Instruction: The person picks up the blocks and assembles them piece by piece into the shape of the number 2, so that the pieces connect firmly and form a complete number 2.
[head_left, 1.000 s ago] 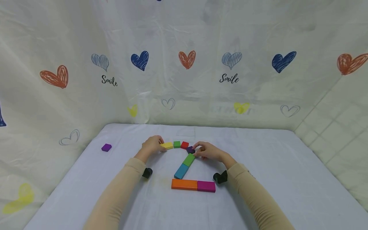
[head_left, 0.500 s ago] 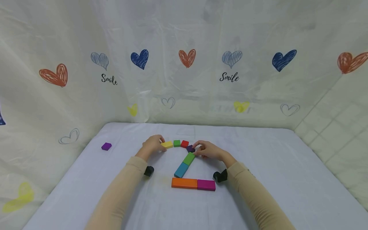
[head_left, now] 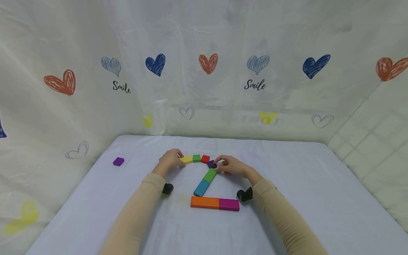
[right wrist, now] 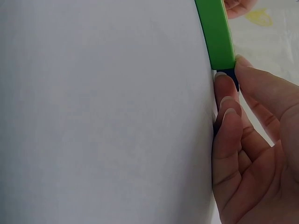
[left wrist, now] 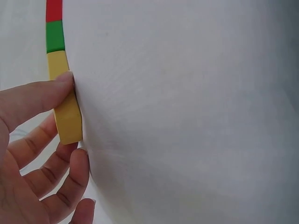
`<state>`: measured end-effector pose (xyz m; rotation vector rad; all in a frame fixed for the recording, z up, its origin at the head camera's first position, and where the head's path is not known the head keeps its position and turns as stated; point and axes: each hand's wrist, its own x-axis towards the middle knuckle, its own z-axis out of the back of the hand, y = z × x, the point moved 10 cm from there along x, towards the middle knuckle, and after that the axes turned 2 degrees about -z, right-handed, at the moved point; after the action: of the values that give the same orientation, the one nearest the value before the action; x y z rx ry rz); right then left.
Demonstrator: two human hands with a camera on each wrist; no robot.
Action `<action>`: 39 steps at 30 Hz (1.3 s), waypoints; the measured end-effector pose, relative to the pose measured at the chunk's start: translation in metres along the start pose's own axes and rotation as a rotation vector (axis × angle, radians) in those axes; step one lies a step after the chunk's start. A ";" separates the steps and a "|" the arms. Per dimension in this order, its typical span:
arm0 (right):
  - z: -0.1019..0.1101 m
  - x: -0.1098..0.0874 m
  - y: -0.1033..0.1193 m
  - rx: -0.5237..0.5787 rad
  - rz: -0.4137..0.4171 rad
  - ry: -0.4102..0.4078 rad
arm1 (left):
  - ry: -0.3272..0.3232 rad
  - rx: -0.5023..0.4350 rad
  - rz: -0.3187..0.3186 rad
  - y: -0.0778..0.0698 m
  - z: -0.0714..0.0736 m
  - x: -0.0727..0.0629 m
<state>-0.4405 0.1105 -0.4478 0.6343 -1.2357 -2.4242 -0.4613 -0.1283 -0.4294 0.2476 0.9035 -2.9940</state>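
Observation:
In the head view, my left hand (head_left: 170,161) pinches the yellow block (head_left: 187,159) at its left end. The left wrist view shows the thumb on one side of that yellow block (left wrist: 69,119), with fingers on the other. A small green block (head_left: 196,158) and a red block (head_left: 205,159) continue the curved row. My right hand (head_left: 234,166) pinches the dark purple block (head_left: 211,164), partly hidden by fingertips in the right wrist view. Below it, a longer green block (head_left: 210,175) and a blue block (head_left: 201,188) form a slanting line.
An orange block (head_left: 205,202) and a magenta block (head_left: 229,204) lie end to end nearer the front. A lone purple block (head_left: 118,161) sits at the table's left edge. Behind the white-covered table (head_left: 302,177) hangs a heart-printed sheet (head_left: 223,102).
My left wrist has edged slightly right, with the yellow block close against the small green one. The right hand holds its place, and the other blocks stay where they were.

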 end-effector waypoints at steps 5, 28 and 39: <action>-0.001 0.000 0.000 0.005 0.007 0.007 | 0.004 -0.009 0.011 0.001 -0.002 0.001; -0.002 0.001 -0.001 0.012 0.001 0.001 | 0.012 -0.018 0.038 0.005 -0.004 0.005; -0.001 0.001 0.001 0.006 0.015 0.006 | 0.017 -0.028 0.027 0.004 -0.004 0.004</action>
<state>-0.4407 0.1091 -0.4478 0.6308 -1.2410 -2.4062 -0.4647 -0.1292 -0.4350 0.2831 0.9346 -2.9571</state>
